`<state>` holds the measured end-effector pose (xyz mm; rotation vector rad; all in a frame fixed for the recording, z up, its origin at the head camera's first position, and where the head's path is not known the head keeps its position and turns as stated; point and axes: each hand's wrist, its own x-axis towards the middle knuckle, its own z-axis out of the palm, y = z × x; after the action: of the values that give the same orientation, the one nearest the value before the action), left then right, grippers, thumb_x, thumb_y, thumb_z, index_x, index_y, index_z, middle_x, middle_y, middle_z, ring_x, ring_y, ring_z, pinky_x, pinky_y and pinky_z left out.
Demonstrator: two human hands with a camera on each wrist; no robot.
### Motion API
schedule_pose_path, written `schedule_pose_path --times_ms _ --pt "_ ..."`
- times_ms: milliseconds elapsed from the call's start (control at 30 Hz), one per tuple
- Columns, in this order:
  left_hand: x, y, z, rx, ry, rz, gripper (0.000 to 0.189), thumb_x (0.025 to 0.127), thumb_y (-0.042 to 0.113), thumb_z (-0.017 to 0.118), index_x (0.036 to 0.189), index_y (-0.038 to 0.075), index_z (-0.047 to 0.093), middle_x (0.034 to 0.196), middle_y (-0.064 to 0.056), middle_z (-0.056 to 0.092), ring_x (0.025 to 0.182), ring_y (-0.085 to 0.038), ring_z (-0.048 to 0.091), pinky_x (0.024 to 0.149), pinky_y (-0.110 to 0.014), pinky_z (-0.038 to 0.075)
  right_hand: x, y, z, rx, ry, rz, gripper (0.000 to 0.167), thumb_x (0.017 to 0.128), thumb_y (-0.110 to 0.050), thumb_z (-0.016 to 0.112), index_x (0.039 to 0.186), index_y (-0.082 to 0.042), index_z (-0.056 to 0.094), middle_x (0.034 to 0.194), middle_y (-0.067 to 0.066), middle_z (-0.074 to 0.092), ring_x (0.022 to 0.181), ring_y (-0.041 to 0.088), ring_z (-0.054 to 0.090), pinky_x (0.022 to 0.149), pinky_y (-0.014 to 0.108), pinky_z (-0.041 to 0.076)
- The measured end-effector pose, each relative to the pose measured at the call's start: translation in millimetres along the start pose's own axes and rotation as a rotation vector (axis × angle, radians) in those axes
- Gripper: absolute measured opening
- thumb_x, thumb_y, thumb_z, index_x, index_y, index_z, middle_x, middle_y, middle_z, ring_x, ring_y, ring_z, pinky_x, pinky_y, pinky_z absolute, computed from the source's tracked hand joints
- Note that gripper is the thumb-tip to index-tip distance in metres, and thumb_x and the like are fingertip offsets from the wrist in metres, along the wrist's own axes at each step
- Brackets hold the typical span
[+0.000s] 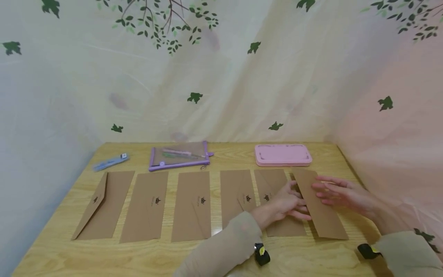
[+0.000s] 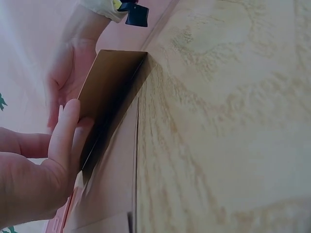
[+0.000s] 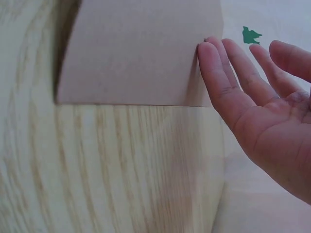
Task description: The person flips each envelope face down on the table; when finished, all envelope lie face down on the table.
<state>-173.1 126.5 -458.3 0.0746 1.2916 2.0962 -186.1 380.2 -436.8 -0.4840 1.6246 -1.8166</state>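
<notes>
- Beige sleeves (image 1: 228,242) come in nearest the camera at 4 and 6 o'clock, each with a small black wrist device (image 1: 262,254) beside its cuff.
- Tilted plain brown paper envelope (image 1: 322,207), long and rectangular, sits at 4 o'clock from the middle of the head view, its left long side raised, a dark shadow under it.
- Left hand (image 1: 287,202) is at that envelope's 9 o'clock, fingers spread and meeting the raised side; I cannot tell whether they pinch the paper.
- Right hand (image 1: 342,192) is at its 2 o'clock, wide, fingers nearly straight, fingertips touching the right side.
- Five more brown paper envelopes, each with a small black crown print, form a row toward 9 o'clock. The nearest one (image 1: 271,179) lies partly under the left hand; the farthest one (image 1: 119,204) has its flap lifted.
- Pink rectangular case (image 1: 283,154) lies at the tilted envelope's 11 o'clock.
- Purple-edged see-through zip pouch (image 1: 180,165), pens (image 1: 176,152) inside, lies behind the row, between 9 and 10 o'clock from the tilted envelope.
- Slim pale-blue packet (image 1: 110,162) lies at the pouch's 9 o'clock.
- Light wood-grain surface (image 1: 86,256) carries everything; pale leaf-printed cloth (image 1: 235,77) hangs at 12 o'clock.
</notes>
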Motion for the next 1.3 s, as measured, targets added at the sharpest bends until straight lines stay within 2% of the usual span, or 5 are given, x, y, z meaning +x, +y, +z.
schedule_pose_path --times_ms 233,533,800,1167,1300 --pt "-0.1 -2.0 2.8 0.006 -0.016 -0.02 0.055 0.095 -0.015 0.051 0.141 0.012 0.039 0.11 -0.021 0.062 0.104 -0.054 0.063 0.083 -0.064 0.054 -0.7 4.3 -4.2 0.047 -0.012 0.007 0.049 0.112 -0.005 0.023 0.153 -0.02 0.046 0.144 -0.003 0.058 0.127 0.019 0.058 0.103 0.035 0.05" --pt "-9.9 6.9 -6.1 0.097 0.008 -0.055 0.053 0.093 -0.003 0.062 0.142 0.007 0.045 0.114 -0.023 0.061 0.105 -0.047 0.065 0.081 -0.059 0.057 8.0 5.5 -4.4 -0.084 0.097 0.033 0.042 0.112 -0.008 0.032 0.146 -0.023 0.052 0.138 -0.003 0.061 0.119 0.018 0.063 0.099 0.032 0.053" --pt "-21.0 10.6 -3.1 0.161 -0.018 -0.106 0.08 0.095 0.002 0.065 0.16 0.001 0.018 0.142 -0.026 0.051 0.11 -0.041 0.065 0.083 -0.054 0.059 -0.9 9.9 -10.8 -0.148 0.169 0.07 0.04 0.112 -0.01 0.035 0.142 -0.029 0.054 0.134 -0.006 0.064 0.114 0.017 0.066 0.095 0.03 0.055" --pt "-22.0 6.5 0.0 0.255 -0.002 -0.075 0.07 0.095 0.005 0.069 0.155 0.001 0.033 0.137 -0.018 0.054 0.108 -0.033 0.065 0.076 -0.048 0.062 -4.7 9.0 -14.7 -0.135 0.151 0.044 0.043 0.112 -0.008 0.033 0.138 -0.032 0.058 0.133 -0.006 0.065 0.111 0.017 0.067 0.093 0.031 0.056" --pt "-22.5 5.6 -2.8 0.247 -0.001 -0.065 0.069 0.094 0.004 0.068 0.154 0.001 0.035 0.137 -0.017 0.053 0.108 -0.034 0.065 0.076 -0.049 0.062 -3.8 7.0 -12.6 -0.145 0.161 0.046 0.042 0.112 -0.009 0.034 0.139 -0.031 0.057 0.133 -0.005 0.065 0.112 0.018 0.067 0.093 0.031 0.056"
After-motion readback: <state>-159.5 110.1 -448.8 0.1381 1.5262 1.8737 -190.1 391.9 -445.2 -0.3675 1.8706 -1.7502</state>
